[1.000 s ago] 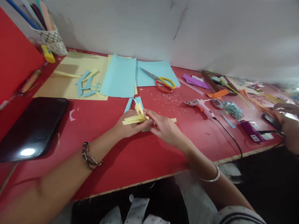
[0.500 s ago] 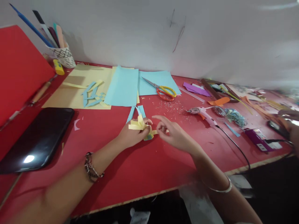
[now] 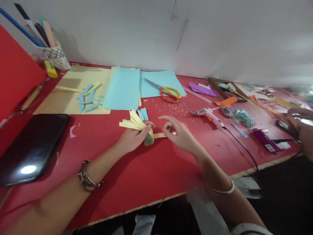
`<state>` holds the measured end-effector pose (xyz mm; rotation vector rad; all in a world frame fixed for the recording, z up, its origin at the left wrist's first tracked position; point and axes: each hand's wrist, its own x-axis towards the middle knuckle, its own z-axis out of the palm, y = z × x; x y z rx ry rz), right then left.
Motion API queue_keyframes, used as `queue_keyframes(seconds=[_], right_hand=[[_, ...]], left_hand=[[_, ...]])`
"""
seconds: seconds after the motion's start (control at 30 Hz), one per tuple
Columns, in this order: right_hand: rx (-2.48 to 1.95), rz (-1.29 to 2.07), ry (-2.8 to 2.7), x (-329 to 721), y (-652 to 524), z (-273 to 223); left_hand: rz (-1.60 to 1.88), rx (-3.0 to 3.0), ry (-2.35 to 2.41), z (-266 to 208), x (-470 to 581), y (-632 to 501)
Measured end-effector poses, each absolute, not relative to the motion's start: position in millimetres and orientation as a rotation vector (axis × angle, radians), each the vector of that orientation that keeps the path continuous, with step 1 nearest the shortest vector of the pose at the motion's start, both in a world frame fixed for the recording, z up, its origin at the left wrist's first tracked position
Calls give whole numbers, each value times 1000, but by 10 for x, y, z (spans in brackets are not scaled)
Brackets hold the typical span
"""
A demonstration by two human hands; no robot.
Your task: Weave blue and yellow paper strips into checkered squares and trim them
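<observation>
Yellow paper strips in left hand | purple box: label illegible

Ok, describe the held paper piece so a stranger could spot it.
On the red table, find the blue sheets. In front, the left hand pinches the paper piece: its checked band and fanned yellow strips set it apart from those plain sheets.
</observation>
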<state>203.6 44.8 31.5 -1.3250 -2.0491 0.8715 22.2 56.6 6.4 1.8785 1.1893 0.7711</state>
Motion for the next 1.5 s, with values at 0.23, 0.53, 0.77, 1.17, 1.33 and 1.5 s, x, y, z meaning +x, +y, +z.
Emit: queue_keyframes(seconds=[0.23,0.53,0.77,1.17,1.33,1.5], right_hand=[[-1321,864,-2034,2036,440,294],[-1344,817,-2029,2059,451,268],[-1373,793,-1987,2046,458,243],[-1400,648,-2006,2036,551,309],[-1389,563,-2047,1988,604,460],[-1174,613,-2250,1724,879,606]], left_hand=[[769,1885,1188,46,223,573],[760,1942,1179,61,223,577],[716,1979,1174,37,224,576],[714,2060,1183,25,229,569],[726,2104,1212,16,227,556],[736,2191,1206,20,226,544]])
